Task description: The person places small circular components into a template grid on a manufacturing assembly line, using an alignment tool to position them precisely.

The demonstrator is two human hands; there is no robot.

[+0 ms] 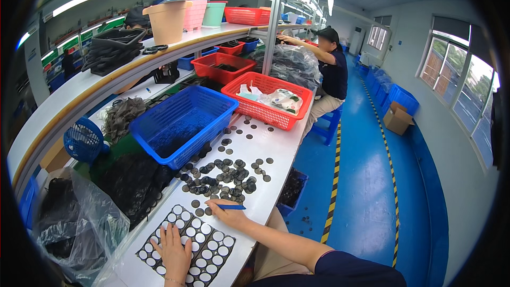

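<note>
My left hand [174, 255] lies flat with fingers spread on a black sheet [187, 229] set with rows of white round discs [212, 245]. My right hand [226, 213] pinches a slim blue pen-like tool [232, 207]; its exact kind is unclear. The fingertips of this hand are at the near edge of a loose scatter of dark round discs [227, 172]. A few single discs [199, 212] lie between that scatter and the sheet. Part of the sheet is hidden under my left hand and wrist.
Beyond the discs stand a blue basket [183, 122] and a red basket [268, 98] with packets. Clear plastic [79, 228] and black mesh [130, 180] lie at left. A shelf [175, 48] runs above. Another person [334, 69] sits further along; a blue bin [293, 191] stands below.
</note>
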